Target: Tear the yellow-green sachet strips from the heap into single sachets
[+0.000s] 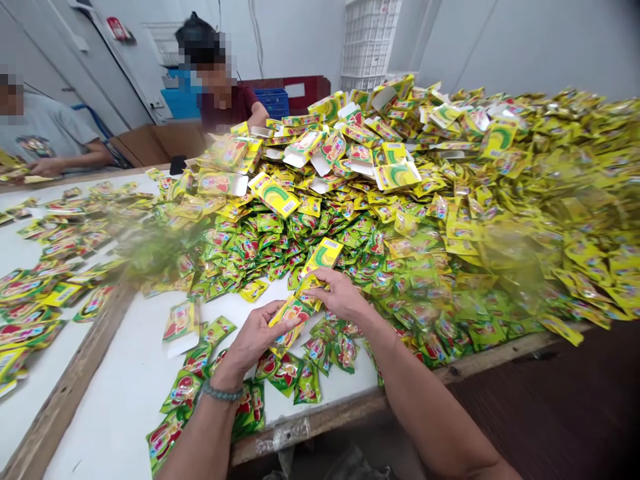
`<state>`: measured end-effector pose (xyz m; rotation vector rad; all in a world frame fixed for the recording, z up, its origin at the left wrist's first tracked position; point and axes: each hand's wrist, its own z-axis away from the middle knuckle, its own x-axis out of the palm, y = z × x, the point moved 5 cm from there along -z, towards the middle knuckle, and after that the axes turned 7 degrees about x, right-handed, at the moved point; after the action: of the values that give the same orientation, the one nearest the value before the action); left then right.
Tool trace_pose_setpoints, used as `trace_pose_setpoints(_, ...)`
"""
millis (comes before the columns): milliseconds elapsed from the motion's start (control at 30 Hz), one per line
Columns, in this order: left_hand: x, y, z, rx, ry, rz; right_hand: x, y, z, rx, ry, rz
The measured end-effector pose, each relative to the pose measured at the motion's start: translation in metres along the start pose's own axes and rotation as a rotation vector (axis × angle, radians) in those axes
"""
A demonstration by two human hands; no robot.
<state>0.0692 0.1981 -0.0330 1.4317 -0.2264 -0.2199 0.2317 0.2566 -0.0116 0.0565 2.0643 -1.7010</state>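
My left hand is closed around a small yellow carton with a red printed front, tilted over the table. My right hand pinches a yellow packet at the carton's upper end; the fingers partly cover it. Just beyond those fingers is another yellow carton with a green curved print and barcode; I cannot tell whether my right hand touches it. Green sachets with red prints lie below and around my hands. An open-flapped carton rests left of my left hand.
A large heap of green and yellow sachets covers the table's middle and right, with cartons on top. A wooden strip divides the white tabletop. Two people work across the table. White crates stand behind.
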Motion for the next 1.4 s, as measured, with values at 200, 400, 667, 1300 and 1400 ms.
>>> trace_pose_setpoints(200,0.000,-0.007,-0.002,-0.025,0.115,0.170,0.012,-0.006,0.005,-0.024,0.268,0.051)
trace_pose_setpoints(400,-0.008,-0.002,-0.002,0.040,0.174,0.070,0.012,0.000,0.007,0.098,0.171,-0.146)
trace_pose_setpoints(667,-0.010,0.004,0.001,0.014,0.037,0.036,0.006,0.001,0.005,0.095,0.101,0.002)
trace_pose_setpoints(1300,-0.013,0.001,-0.004,0.095,0.105,-0.064,0.040,-0.008,0.015,0.125,-0.235,-0.067)
trace_pose_setpoints(1400,-0.013,0.000,-0.002,0.072,0.108,-0.054,0.044,-0.004,0.016,0.162,-0.255,-0.095)
